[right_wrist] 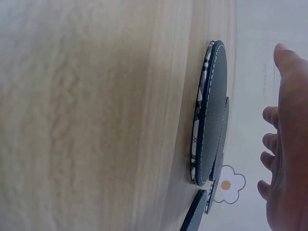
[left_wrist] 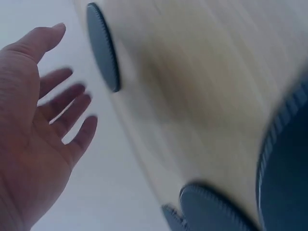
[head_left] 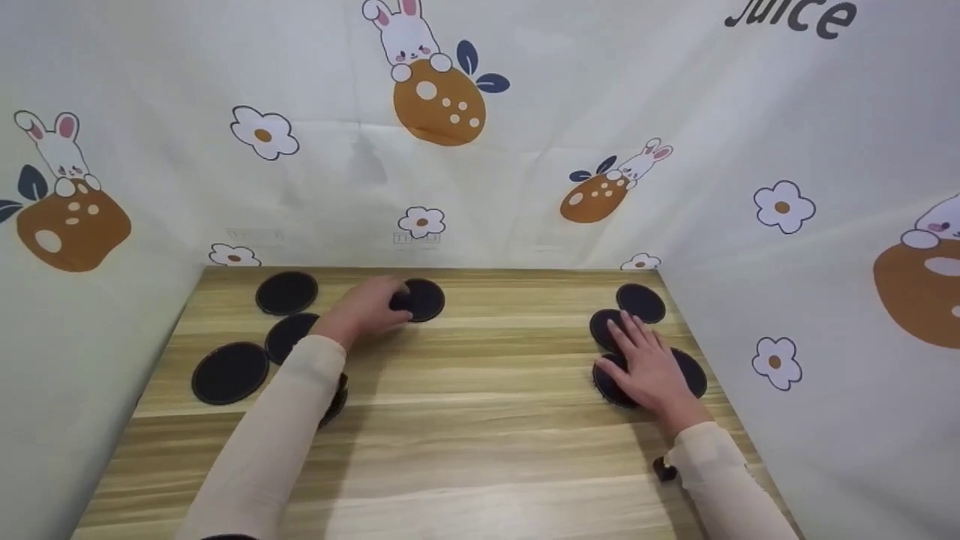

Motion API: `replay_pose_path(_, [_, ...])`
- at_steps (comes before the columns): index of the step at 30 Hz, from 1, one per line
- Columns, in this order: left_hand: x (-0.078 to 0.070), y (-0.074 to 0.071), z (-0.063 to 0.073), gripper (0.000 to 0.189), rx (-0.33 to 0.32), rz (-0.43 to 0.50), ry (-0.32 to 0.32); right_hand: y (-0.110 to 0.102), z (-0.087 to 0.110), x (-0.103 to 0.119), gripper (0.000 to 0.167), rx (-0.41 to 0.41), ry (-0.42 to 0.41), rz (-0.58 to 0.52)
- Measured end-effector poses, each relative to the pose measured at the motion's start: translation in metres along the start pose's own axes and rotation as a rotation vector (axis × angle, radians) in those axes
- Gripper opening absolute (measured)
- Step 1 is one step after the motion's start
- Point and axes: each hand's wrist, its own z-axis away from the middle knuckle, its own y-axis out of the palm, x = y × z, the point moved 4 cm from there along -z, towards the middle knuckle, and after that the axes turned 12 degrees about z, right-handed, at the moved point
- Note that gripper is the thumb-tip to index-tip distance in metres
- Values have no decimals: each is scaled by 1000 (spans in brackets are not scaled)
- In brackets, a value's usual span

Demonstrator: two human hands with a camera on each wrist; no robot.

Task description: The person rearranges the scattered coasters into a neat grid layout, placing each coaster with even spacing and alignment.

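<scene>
Several round black coasters with stitched rims lie on the wood-grain table. My left hand [head_left: 367, 306] is over the edge of a coaster [head_left: 424, 300] near the back middle. In the left wrist view, its relaxed fingers [left_wrist: 79, 137] are spread and hold nothing, with that coaster [left_wrist: 103, 48] beyond them. At the right, my right hand [head_left: 651, 366] is above a cluster of coasters, its fingers extended and partly hiding them. The right wrist view shows a gap between the hand [right_wrist: 293, 139] and the nearest coaster [right_wrist: 214, 115], which has a checked layer beneath its dark top.
More coasters [head_left: 230, 373] lie at the left, one partly behind my left sleeve. Another coaster [head_left: 641, 303] is near the back right corner. White cloth [head_left: 517, 187] printed with rabbits, oranges and flowers walls the table [head_left: 480, 420] at the back and both sides.
</scene>
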Motion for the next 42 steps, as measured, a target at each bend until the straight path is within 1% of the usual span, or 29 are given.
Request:
replay_pose_path(2, [-3,-7,16,50,-3,8,44,1,0,0,87,7,-3,1])
replay_pose_path(5, [-3,-15,38,47,-11,4,83,2,0,-1,87,6,-7,3])
replay_pose_path(11, [6,-24,79,42,-39,-35,121,2,-2,-1,85,-1,-8,-1])
replay_pose_path(14, [13,-25,98,40,-63,-32,110,2,-2,0,86,3,-4,-9])
replay_pose_path(18, [21,-23,118,40,-86,-23,85,3,-2,1,85,9,-1,-19])
replay_pose_path(23, [27,-21,140,38,-117,-20,90,4,-2,1,85,-2,-2,-18])
replay_pose_path(25, [29,-22,148,37,-129,-9,80,4,-2,1,86,0,-2,-21])
replay_pose_path(30, [34,-22,166,41,-136,34,22,3,-2,1,86,-12,-7,-26])
replay_pose_path(32, [36,-22,171,43,-136,47,6,3,-1,2,85,-27,-10,-29])
replay_pose_path(35, [39,-22,177,43,-145,50,0,2,-1,2,84,-43,-15,-26])
replay_pose_path(42, [42,-27,187,43,-171,56,-11,4,0,-2,87,10,19,-33])
